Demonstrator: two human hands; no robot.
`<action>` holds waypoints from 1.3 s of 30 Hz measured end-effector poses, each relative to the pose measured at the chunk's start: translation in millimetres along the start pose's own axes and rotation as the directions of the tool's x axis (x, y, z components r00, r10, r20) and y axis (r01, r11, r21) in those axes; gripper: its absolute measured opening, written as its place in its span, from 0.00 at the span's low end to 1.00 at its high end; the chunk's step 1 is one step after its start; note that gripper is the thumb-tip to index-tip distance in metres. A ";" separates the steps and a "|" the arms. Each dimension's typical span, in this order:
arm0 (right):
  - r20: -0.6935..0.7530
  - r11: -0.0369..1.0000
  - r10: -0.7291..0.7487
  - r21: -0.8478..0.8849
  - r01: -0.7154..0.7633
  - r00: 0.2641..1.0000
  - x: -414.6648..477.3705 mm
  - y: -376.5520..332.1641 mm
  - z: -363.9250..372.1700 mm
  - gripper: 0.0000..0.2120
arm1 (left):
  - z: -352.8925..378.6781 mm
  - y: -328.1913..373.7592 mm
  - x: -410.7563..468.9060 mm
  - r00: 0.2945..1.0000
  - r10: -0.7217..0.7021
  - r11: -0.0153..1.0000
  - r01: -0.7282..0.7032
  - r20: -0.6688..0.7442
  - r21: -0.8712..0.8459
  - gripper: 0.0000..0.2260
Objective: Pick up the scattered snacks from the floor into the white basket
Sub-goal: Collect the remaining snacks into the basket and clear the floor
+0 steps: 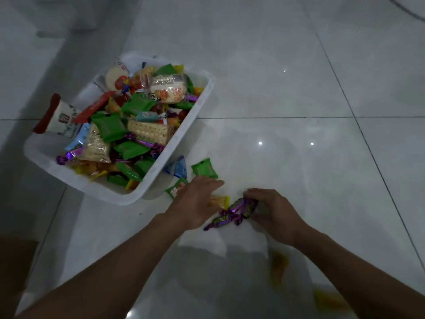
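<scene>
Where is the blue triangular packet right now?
In the head view, the blue packet lies on the floor beside the white basket, between its right wall and a green packet, just above the left hand.

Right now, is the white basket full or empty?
Nearly full: the white basket is heaped with wrapped snacks almost to its rim.

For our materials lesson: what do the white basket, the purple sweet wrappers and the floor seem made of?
White basket: probably plastic, matte, moulded rim.
Purple sweet wrappers: likely foil film, shiny, twisted ends.
Floor: seemingly glazed tile, glossy reflections, grout lines.
</scene>
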State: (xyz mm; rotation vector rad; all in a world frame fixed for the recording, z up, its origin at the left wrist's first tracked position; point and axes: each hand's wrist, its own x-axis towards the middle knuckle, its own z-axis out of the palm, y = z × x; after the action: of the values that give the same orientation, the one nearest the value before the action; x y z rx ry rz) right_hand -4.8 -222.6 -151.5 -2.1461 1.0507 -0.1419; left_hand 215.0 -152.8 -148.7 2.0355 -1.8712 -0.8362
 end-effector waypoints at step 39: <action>-0.388 0.933 0.139 0.361 0.012 0.911 121.2 -124.9 -58.3 0.09 | -163.2 28.4 41.5 0.737 -0.237 0.947 0.028 -0.633 -0.321 0.07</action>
State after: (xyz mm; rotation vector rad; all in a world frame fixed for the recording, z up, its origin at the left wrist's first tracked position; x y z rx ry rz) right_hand 132.5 -293.2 -52.3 -1.7829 1.2192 -0.7233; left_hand 283.9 -228.5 -12.1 1.9323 -1.1354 -0.2984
